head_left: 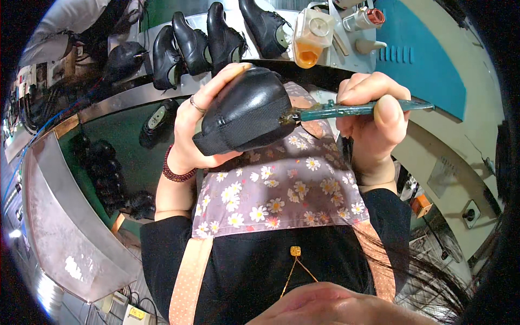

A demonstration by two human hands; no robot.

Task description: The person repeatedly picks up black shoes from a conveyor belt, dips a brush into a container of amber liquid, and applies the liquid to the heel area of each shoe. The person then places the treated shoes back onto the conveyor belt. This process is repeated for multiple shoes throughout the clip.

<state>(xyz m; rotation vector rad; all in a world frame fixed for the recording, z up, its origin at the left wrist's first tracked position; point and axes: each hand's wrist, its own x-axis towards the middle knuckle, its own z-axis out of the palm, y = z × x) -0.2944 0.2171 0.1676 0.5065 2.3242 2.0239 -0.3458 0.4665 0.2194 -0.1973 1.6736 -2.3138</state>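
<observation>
A black leather shoe [246,97] is gripped in my left hand [187,127], its rounded end turned up and a ribbed black band [254,127] running along its lower side. My left fingers wrap around the shoe from the left. In my right hand [374,122] a green-handled brush [344,111] is pinched between thumb and fingers, nearly level. Its dark, wet-looking tip touches the right end of the ribbed band, where a brownish smear shows. The shoe's far side is hidden.
Several black shoes [189,46] stand in a row on the far bench. Right of them are a clear container with amber liquid [307,52] and a red-capped bottle [370,18]. Another shoe [158,123] lies on the green surface at left, near a metal panel [76,216].
</observation>
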